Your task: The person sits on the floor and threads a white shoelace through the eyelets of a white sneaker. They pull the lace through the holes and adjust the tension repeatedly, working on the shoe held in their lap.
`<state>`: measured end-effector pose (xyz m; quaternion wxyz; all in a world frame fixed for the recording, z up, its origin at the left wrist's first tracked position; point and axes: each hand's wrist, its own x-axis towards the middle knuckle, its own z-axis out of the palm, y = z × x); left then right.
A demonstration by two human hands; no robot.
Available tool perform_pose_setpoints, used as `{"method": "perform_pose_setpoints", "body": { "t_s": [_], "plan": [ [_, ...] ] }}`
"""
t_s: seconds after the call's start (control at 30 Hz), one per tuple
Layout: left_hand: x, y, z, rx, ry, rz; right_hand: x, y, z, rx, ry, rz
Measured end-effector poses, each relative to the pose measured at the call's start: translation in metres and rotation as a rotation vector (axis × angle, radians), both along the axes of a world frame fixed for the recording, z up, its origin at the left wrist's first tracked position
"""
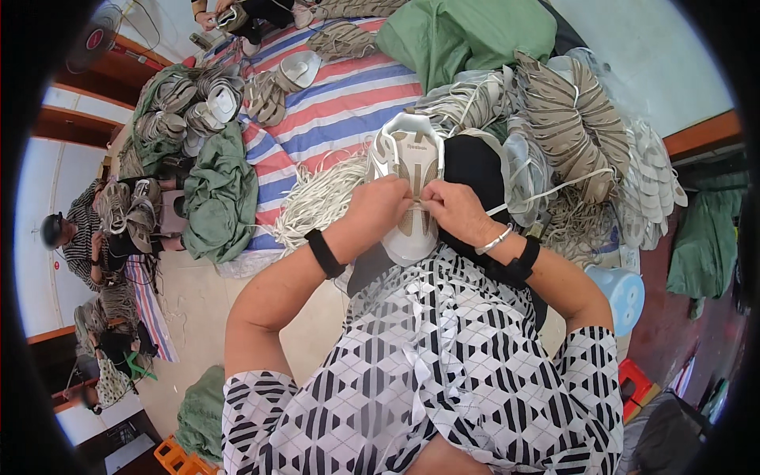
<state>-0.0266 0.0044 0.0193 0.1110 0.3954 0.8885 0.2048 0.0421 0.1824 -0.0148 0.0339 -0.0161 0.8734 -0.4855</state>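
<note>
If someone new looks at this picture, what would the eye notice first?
At centre, the left hand and right hand pinch at a beige-and-white shoe held upright. White laces lie heaped to its left on a striped sheet; stacked shoes fill the right.

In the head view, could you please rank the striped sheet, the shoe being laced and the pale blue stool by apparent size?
1. Striped sheet, largest by far.
2. Shoe held by the left hand and right hand.
3. Pale blue stool, partly hidden, so its place below the shoe is unsure.
</note>
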Motion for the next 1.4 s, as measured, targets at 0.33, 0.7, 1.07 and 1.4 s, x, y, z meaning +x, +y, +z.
{"method": "perform_pose_setpoints", "body": {
  "t_s": [0.33,0.7,1.07,1.4],
  "plan": [
    [0.012,-0.05,0.006,0.21,-0.054,0.283,0.029,0.046,0.039,-0.442,-0.374,-0.037],
    [0.011,-0.02,-0.011,0.259,-0.559,0.309,0.028,0.042,-0.004,-1.636,-0.79,-0.38],
    [-0.062,-0.438,0.081,0.533,0.657,0.816,0.085,0.308,-0.043,-1.806,-0.293,-0.874],
    [0.009,-0.61,0.154,0.563,0.256,1.75,0.244,0.492,-0.051,-1.306,0.187,-1.68]
  ]
}}
